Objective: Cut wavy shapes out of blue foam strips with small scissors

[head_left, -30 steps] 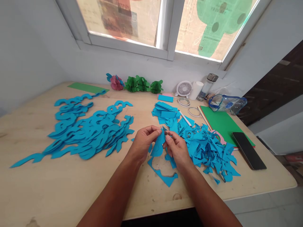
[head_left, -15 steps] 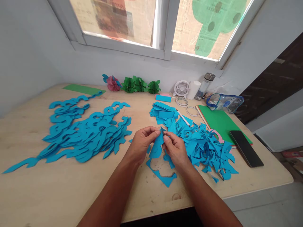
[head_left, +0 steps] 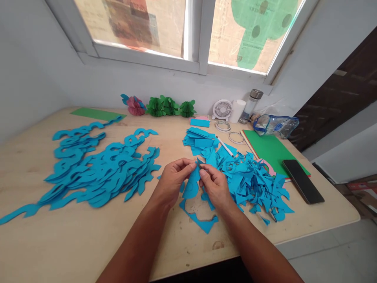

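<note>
My left hand (head_left: 175,181) and my right hand (head_left: 214,186) meet above the wooden table, both pinching a folded piece of blue paper (head_left: 191,185) that hangs down to a point. A cut blue paper strip (head_left: 203,224) lies on the table beneath my hands. Right of my right hand spreads a heap of blue paper scraps (head_left: 253,186). A large pile of wavy blue cut strips (head_left: 100,175) lies to the left of my left hand. Farther ahead are a stack of blue paper rectangles (head_left: 198,140) and a white marker (head_left: 224,146).
Green paper sheets (head_left: 272,151) and a black phone (head_left: 303,181) lie at the right. Along the wall stand honeycomb paper decorations (head_left: 167,107), a small white fan (head_left: 222,109), a bottle (head_left: 250,106) and a clear pouch (head_left: 275,125). Tape rolls (head_left: 223,125) lie nearby.
The whole scene has slid left and slightly down in view as my head turned. My hands still hold the blue paper piece, with little visible change in their grip.
</note>
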Tool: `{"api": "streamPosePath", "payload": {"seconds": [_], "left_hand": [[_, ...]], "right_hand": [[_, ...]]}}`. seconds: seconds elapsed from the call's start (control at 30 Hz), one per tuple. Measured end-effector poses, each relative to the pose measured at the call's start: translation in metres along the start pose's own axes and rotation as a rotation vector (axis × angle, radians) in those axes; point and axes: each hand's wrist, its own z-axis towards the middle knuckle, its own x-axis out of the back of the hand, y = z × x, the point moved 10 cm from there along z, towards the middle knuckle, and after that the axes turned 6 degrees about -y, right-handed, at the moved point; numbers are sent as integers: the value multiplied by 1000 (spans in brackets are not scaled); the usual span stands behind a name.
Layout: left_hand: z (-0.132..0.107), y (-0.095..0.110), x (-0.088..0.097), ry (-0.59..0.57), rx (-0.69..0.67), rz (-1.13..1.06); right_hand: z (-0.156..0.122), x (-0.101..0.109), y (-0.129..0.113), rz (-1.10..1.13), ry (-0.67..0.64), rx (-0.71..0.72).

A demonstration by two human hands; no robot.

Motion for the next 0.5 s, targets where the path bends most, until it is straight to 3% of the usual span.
{"api": "streamPosePath", "payload": {"seconds": [0.17, 0.37, 0.5], "left_hand": [[0, 0, 2, 25, 4, 18], [-1, -4, 9, 102, 30, -37], [-1, -8, 14, 155, 29, -123]], "right_hand": [[0, 2, -3, -6, 20, 9], [0, 3, 7, 145, 68, -130], [-1, 0, 5, 202, 66, -141]]}}
